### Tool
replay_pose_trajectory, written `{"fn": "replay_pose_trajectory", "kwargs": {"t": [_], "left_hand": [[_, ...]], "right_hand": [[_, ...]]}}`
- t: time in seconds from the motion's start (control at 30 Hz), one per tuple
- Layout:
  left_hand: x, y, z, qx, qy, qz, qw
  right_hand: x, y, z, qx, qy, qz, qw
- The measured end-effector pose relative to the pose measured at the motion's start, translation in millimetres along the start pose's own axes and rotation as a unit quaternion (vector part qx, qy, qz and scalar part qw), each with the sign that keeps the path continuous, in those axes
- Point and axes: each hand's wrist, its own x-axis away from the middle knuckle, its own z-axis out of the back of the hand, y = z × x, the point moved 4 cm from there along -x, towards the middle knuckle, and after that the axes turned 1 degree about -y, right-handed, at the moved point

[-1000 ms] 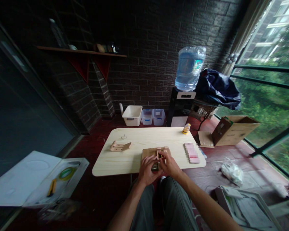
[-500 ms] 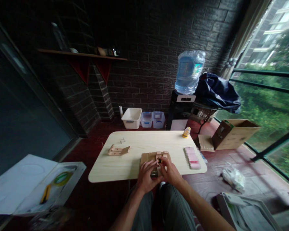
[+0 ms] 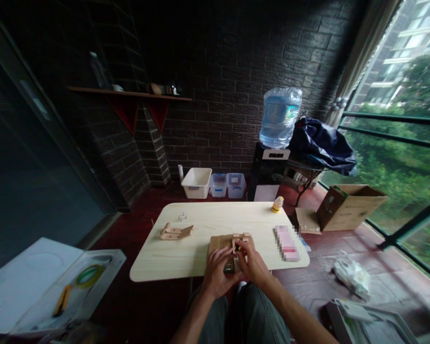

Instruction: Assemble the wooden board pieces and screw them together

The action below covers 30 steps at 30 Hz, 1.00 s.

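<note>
Well, the jug label (image 3: 291, 111) is unreadable; the right hand (image 3: 252, 263) pinches a black-yellow piece (image 3: 238, 248), the left hand (image 3: 217, 272) touches cardboard (image 3: 219, 241), grip unclear.

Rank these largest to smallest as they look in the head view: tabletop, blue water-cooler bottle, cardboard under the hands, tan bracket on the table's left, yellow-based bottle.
1. Tabletop
2. Blue water-cooler bottle
3. Cardboard, judged by its outline, being partly covered
4. Tan bracket
5. Yellow-based bottle
</note>
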Motion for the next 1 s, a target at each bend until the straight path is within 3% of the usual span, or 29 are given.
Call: {"fn": "replay_pose_trajectory", "kwargs": {"t": [0.33,0.57,0.77,1.0], "left_hand": [[-0.9,2.2,-0.4,-0.013,0.012,-0.009,1.000],[-2.6,-3.5,-5.9,-0.006,0.010,-0.004,1.000],[-6.6,-5.3,-7.8,-0.004,0.000,-0.005,1.000],[-4.2,-3.8,-5.4,-0.004,0.010,0.000,1.000]], "right_hand": [[-1.6,-5.7,2.7,-0.010,-0.011,0.007,1.000],[2.1,6.8,-2.1,-0.016,-0.022,-0.013,1.000],[-0.1,16.9,-5.7,-0.025,-0.010,-0.011,1.000],[0.4,9.6,-3.0,-0.012,0.008,-0.013,1.000]]}}
